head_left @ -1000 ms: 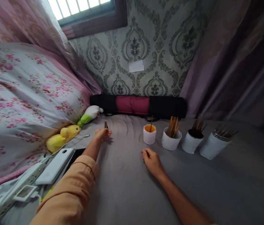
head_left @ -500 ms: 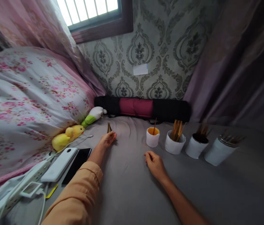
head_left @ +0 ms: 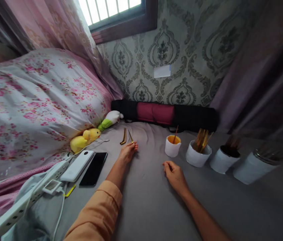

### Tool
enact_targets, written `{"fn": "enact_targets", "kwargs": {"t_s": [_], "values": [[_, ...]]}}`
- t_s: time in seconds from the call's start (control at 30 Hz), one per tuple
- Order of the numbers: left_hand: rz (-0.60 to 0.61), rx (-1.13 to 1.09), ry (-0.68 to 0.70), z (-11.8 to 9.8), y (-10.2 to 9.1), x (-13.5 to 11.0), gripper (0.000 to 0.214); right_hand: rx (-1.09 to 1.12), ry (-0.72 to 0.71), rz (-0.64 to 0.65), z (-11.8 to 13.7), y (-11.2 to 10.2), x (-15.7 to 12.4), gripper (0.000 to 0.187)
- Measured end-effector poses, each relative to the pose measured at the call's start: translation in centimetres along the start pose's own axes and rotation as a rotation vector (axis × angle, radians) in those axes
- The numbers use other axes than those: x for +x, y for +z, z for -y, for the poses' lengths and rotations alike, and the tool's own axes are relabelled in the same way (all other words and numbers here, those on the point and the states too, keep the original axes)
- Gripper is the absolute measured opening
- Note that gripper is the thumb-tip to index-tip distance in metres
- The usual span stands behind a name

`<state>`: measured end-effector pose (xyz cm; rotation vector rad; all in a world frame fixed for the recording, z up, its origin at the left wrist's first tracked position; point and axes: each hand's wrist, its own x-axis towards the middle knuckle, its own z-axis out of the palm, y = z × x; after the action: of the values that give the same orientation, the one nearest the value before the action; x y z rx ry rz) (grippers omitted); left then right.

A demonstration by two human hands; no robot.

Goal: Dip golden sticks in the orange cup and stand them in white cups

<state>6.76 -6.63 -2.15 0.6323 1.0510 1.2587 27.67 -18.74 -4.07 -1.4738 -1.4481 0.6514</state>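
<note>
My left hand [head_left: 128, 152] is closed, its fingertips pinching the lower end of a thin, pointed, gold-coloured stick [head_left: 130, 136]. Just left of it, a few similar gold sticks [head_left: 123, 136] lie together on the grey sheet [head_left: 146, 197]. My right hand [head_left: 174, 174] rests on the sheet with curled fingers; whether anything is inside them is hidden. Beyond it stands a white-wrapped cup [head_left: 172, 149] with a yellow-orange inside and a single stick [head_left: 176, 133]. To its right, another white cup [head_left: 198, 158] holds a bunch of gold sticks [head_left: 202, 140].
Two more white containers, a dark-mouthed one [head_left: 224, 163] and a larger one [head_left: 254, 170], hold sticks at right. A black-and-maroon roll [head_left: 156, 113] lies along the wall. At left are plush toys [head_left: 83, 140], a power bank [head_left: 77, 166], a phone [head_left: 93, 169] and a power strip [head_left: 28, 197].
The view has turned left, so everything sits further right. My left hand has drawn away to the right of the small bunch with one gold stick. My right hand has hardly moved.
</note>
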Motion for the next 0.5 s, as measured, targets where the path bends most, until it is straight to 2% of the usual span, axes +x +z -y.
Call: {"fn": "enact_targets", "kwargs": {"t_s": [0.5], "values": [[0.209,-0.045,-0.018,4.0,3.5,-6.2,0.018,0.035,0.025,0.031,-0.2,-0.1,0.1,0.035]]}}
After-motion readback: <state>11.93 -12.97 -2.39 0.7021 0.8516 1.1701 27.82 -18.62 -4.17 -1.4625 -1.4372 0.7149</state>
